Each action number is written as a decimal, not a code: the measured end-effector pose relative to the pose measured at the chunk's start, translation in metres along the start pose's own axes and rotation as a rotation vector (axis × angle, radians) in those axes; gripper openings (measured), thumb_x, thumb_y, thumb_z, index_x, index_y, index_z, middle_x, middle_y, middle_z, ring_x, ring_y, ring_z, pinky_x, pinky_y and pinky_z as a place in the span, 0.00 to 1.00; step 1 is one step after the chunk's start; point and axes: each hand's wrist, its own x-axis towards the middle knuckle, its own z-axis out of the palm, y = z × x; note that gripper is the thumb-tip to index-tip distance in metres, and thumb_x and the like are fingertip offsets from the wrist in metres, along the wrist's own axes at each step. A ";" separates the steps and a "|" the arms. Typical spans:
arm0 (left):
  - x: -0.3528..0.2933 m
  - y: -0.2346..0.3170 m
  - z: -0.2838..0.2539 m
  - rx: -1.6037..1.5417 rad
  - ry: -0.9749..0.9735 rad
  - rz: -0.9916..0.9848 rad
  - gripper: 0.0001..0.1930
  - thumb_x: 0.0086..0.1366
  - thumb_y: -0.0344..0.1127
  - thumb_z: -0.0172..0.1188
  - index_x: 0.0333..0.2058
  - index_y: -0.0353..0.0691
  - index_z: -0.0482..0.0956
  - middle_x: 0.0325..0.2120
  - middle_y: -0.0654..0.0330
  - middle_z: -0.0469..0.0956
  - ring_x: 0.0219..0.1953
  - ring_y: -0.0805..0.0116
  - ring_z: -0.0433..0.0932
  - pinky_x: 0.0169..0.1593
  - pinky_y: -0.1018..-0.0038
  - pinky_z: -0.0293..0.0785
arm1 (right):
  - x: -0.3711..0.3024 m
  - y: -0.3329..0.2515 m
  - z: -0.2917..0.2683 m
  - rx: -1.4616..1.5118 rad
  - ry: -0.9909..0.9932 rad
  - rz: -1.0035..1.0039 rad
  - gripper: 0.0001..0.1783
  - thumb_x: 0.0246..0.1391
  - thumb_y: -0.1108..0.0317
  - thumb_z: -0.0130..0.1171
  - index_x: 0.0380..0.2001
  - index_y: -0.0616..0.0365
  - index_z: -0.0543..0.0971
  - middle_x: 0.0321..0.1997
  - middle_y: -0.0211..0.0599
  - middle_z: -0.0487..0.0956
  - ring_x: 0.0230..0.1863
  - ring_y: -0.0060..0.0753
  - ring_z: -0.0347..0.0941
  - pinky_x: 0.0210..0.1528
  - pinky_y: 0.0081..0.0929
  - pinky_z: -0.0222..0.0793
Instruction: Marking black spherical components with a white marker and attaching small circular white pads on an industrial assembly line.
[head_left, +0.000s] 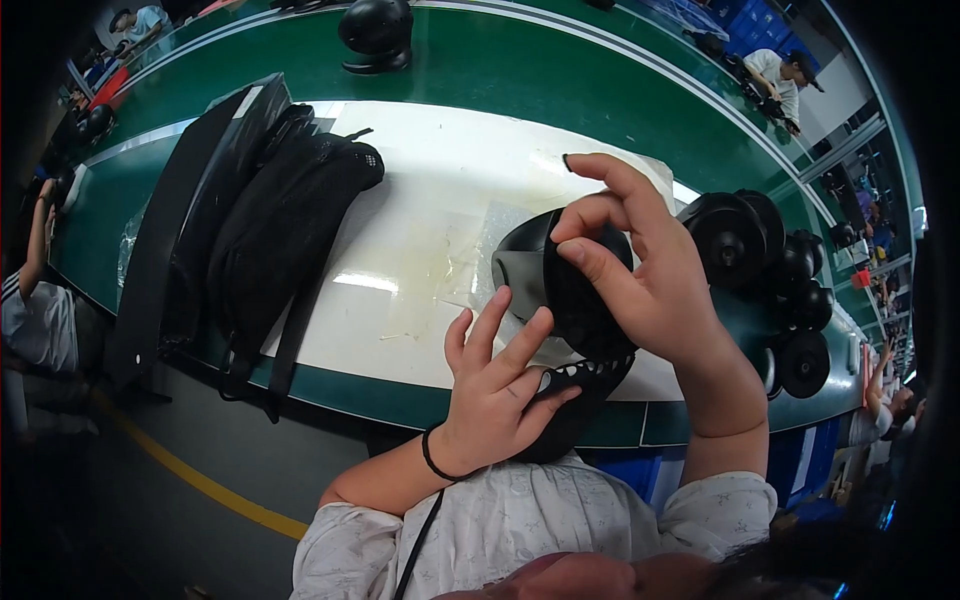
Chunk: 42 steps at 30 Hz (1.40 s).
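In front of me a glossy black rounded shell (585,310) with a grey area on its left side stands at the right part of the white sheet. My right hand (640,260) is over it, thumb and a bent finger pinched together by the shell's upper edge; what is between them is too small to make out. Its raised index finger has a small dark spot at the tip. My left hand (500,385) lies at the shell's near side, three fingers spread. Its thumb and index finger close on a black perforated strip (600,372) below the shell.
Black mesh bags (290,220) and a long black panel (180,220) lie on the left of the white sheet (420,150). Black wheel-like discs (730,240) are stacked at the right. Another black rounded piece (376,35) stands on the green surface beyond. People (780,85) work farther away.
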 end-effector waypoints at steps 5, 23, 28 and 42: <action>0.001 0.002 0.001 0.013 -0.007 0.006 0.12 0.42 0.38 0.65 0.16 0.37 0.72 0.54 0.57 0.64 0.59 0.46 0.53 0.56 0.52 0.41 | -0.021 -0.008 -0.005 -0.582 0.057 -0.263 0.27 0.43 0.74 0.57 0.50 0.59 0.65 0.35 0.29 0.79 0.35 0.25 0.70 0.44 0.26 0.52; -0.002 -0.003 0.007 0.079 0.025 0.068 0.13 0.44 0.38 0.65 0.17 0.36 0.72 0.56 0.53 0.60 0.58 0.42 0.53 0.57 0.53 0.40 | -0.041 0.061 -0.045 0.092 0.296 0.083 0.08 0.53 0.65 0.51 0.33 0.56 0.74 0.62 0.44 0.56 0.63 0.44 0.49 0.61 0.36 0.45; -0.004 -0.004 0.007 0.102 0.012 0.061 0.16 0.45 0.38 0.65 0.15 0.35 0.69 0.55 0.52 0.61 0.57 0.41 0.54 0.57 0.52 0.39 | -0.042 0.065 -0.040 0.010 0.335 0.069 0.07 0.53 0.66 0.52 0.33 0.56 0.74 0.61 0.43 0.58 0.62 0.43 0.52 0.60 0.35 0.47; -0.003 -0.001 0.007 0.096 -0.007 0.060 0.16 0.45 0.38 0.65 0.15 0.33 0.68 0.55 0.49 0.60 0.58 0.40 0.54 0.57 0.52 0.39 | -0.055 0.070 -0.050 -0.402 0.380 -0.142 0.22 0.53 0.49 0.47 0.43 0.53 0.75 0.53 0.34 0.69 0.49 0.34 0.63 0.49 0.30 0.55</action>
